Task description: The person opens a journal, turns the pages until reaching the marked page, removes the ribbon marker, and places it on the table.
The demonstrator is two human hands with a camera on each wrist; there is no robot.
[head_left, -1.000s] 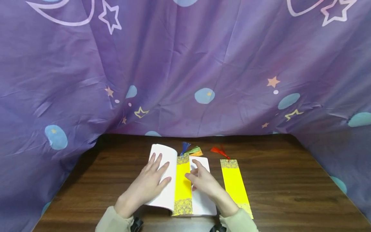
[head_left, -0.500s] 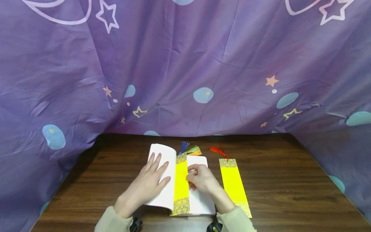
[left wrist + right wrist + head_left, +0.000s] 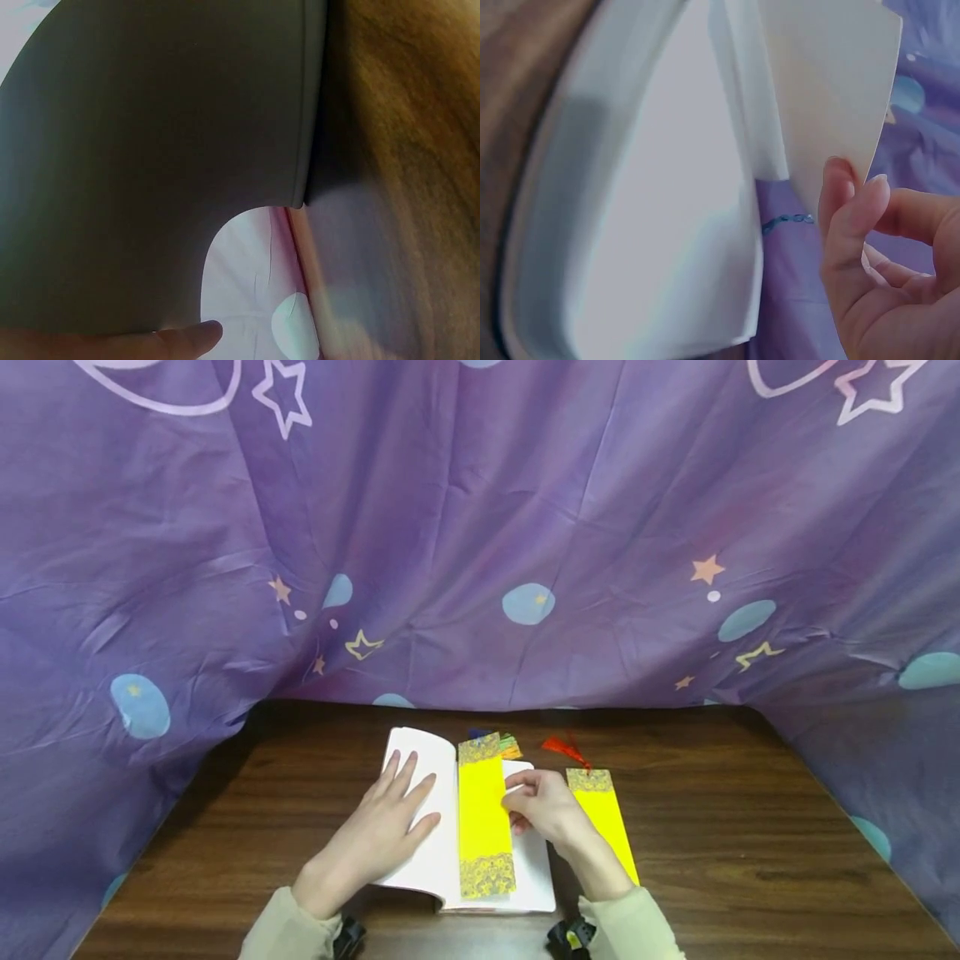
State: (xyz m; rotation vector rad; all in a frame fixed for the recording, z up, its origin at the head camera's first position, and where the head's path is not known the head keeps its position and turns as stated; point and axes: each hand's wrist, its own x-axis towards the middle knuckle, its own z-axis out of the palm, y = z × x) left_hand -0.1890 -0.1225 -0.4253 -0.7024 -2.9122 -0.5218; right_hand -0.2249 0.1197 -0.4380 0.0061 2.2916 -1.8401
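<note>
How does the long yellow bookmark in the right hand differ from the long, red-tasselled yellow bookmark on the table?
The held yellow bookmark is pinched by the right hand over the open white-paged book; the red-tasselled bookmark lies on the brown wooden table. The held yellow bookmark shows both patterned ends; the red-tasselled bookmark's near end is hidden by the arm. Both are yellow strips with greyish patterning.

Bookmark (image 3: 484, 814) yellow, grey lacy ends. Pages (image 3: 431, 860) white, tassel (image 3: 562, 749) red. Curtain (image 3: 450, 543) purple, star-printed; table (image 3: 750, 827) brown woodgrain.
</note>
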